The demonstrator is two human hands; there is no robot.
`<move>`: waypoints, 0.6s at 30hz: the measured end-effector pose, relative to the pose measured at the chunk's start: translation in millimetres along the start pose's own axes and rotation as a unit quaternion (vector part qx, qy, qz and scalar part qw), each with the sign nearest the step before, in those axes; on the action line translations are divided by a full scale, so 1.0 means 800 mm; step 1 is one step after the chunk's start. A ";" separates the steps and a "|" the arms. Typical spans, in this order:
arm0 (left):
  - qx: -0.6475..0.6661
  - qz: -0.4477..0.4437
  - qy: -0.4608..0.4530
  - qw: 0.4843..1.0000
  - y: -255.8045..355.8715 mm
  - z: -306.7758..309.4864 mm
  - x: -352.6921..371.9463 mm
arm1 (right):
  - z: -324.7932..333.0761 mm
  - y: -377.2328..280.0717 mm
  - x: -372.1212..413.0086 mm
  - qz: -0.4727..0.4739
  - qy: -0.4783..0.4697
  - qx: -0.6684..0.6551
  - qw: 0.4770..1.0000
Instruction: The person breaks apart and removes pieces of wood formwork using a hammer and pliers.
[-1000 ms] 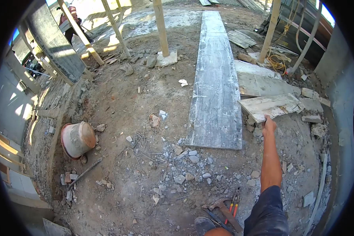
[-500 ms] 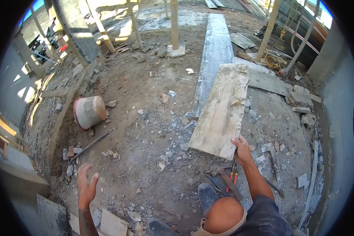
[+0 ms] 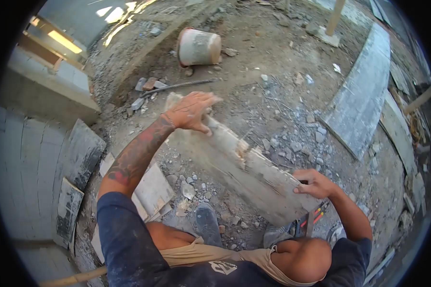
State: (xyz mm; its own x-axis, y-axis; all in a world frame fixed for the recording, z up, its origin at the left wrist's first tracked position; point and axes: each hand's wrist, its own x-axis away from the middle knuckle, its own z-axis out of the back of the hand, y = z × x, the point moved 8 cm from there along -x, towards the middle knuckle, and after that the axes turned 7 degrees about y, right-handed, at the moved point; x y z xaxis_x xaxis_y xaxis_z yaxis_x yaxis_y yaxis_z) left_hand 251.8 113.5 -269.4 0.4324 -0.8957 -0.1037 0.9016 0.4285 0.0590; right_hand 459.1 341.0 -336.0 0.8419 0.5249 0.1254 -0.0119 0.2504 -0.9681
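A worn, pale wooden board (image 3: pixel 244 174) with a splintered upper edge lies across the space in front of my body, slanting down to the right. My right hand (image 3: pixel 313 183) pinches its edge near the right end. At the board's upper left end, my left hand (image 3: pixel 192 112) is over the edge with its fingers spread, slightly blurred; whether it touches the board is hard to tell. Partly hidden beyond the board's lower right end are tools with red-orange handles (image 3: pixel 316 216), close to my shoe.
A dirty bucket (image 3: pixel 199 47) lies on its side beyond my left hand. A long grey plank (image 3: pixel 361 93) rests on the rubble at the right. Board pieces (image 3: pixel 154 189) lie by my left foot, others lean against the left wall (image 3: pixel 26 167). A metal bar (image 3: pixel 182 86) lies near broken bricks.
The view has turned left and down. The board has swung from upright to crosswise in front of me, still in my right hand. My left hand has come from the side to its other end.
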 end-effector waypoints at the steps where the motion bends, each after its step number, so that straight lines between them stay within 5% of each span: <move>1: 0.064 0.096 -0.106 0.988 -0.001 -0.031 0.011 | -0.002 0.000 -0.001 0.009 -0.022 0.003 1.000; 2: 0.115 0.185 -0.220 0.951 0.002 -0.058 0.044 | -0.006 0.011 -0.002 0.013 -0.044 0.010 0.999; 3: 0.171 0.101 -0.162 0.967 0.005 -0.091 0.069 | -0.005 0.020 -0.004 0.024 -0.064 0.020 0.997; 4: 0.198 0.131 -0.221 0.946 0.013 -0.114 0.092 | 0.000 0.029 -0.004 0.012 -0.075 0.069 0.995; 5: 0.196 0.096 -0.173 0.960 0.028 -0.125 0.113 | 0.002 0.037 -0.007 0.004 -0.093 0.115 0.989; 7: 0.210 0.046 -0.129 0.968 0.044 -0.140 0.120 | 0.042 0.058 -0.010 -0.005 0.031 0.422 0.906; 9: 0.230 0.196 -0.148 0.942 0.047 -0.149 0.126 | 0.097 0.013 0.024 0.100 0.329 0.489 0.802; 10: 0.255 0.189 -0.164 0.934 0.060 -0.155 0.131 | 0.083 0.024 0.048 0.072 0.317 0.487 0.811; 12: 0.270 0.255 -0.133 0.919 0.047 -0.156 0.134 | 0.121 0.061 0.132 -0.082 0.597 0.195 0.774; 15: 0.279 0.239 -0.080 0.926 0.043 -0.153 0.135 | 0.012 0.165 0.207 -0.294 0.460 0.347 0.763; 18: 0.249 0.224 -0.041 0.941 0.043 -0.126 0.117 | -0.097 0.208 0.258 -0.468 0.362 0.277 0.757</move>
State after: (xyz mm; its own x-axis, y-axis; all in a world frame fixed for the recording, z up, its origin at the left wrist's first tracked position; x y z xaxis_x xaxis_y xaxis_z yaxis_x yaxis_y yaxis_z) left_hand 324.3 56.3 -377.3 0.7481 -0.6529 0.1186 0.5038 0.6752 0.5388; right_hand 672.9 427.6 -487.8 0.6938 -0.6264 0.3552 0.7173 0.6450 -0.2636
